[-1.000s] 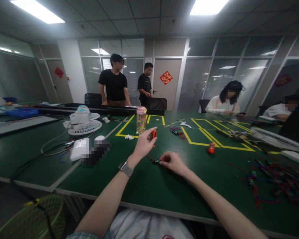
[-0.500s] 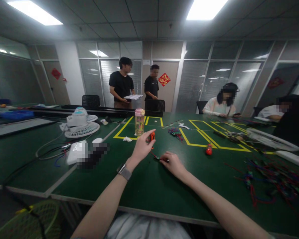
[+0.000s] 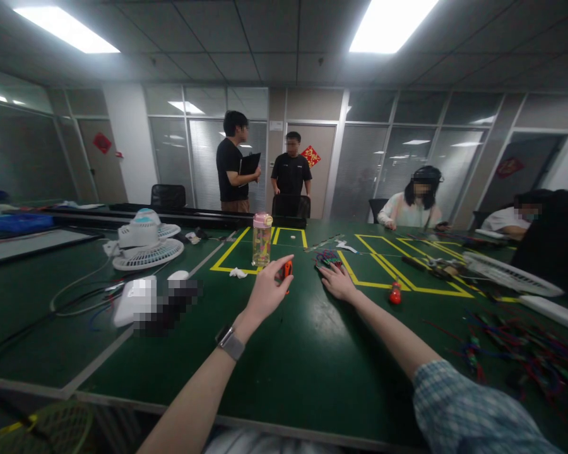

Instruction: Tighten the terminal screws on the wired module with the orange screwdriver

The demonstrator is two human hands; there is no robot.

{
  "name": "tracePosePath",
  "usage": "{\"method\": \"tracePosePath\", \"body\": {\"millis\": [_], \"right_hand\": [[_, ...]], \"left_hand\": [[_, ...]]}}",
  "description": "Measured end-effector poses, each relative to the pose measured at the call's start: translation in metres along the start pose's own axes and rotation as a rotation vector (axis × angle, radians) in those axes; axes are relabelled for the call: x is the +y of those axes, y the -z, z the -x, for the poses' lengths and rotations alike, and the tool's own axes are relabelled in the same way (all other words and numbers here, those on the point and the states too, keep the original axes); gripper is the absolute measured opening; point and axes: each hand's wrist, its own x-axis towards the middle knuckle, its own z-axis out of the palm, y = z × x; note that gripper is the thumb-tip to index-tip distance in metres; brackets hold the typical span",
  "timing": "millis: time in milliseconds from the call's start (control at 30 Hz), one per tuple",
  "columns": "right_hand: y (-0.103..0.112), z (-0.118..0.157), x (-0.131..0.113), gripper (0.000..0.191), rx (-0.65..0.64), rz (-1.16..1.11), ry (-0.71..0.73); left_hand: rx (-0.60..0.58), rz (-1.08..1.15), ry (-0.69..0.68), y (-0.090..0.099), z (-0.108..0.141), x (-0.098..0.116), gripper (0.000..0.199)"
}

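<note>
While left hand (image 3: 267,293) holds orange tool (image 3: 288,269) half-curled, right hand (image 3: 338,282) reaches, half-spread, to wire bundle (image 3: 329,257), grip unclear; next likely needs untangling.

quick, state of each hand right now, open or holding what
Left hand: closed around an orange tool.
Right hand: fingers at the small wire pile; whether it grips any cannot be told.
</note>
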Motion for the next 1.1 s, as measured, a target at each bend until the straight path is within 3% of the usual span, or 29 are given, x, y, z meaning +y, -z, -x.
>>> {"method": "tracePosePath", "body": {"millis": [267, 433, 700, 1100], "right_hand": [[-0.009, -0.038, 0.038, 0.053, -0.106, -0.031, -0.096], [-0.014, -0.047, 0.056, 0.053, -0.11, -0.074, -0.05], [-0.019, -0.054, 0.06, 0.054, -0.051, -0.108, 0.101], [-0.021, -0.053, 0.066, 0.056, -0.076, -0.006, -0.031]], "left_hand": [[-0.005, 0.015, -0.002, 0.002, 0.002, 0.006, 0.046], [-0.006, -0.008, 0.0, 0.002, 0.002, 0.009, 0.046], [0.0, -0.038, -0.012, 0.003, 0.004, 0.009, 0.046], [-0.029, -0.023, -0.002, 0.004, 0.004, 0.013, 0.045]]}}
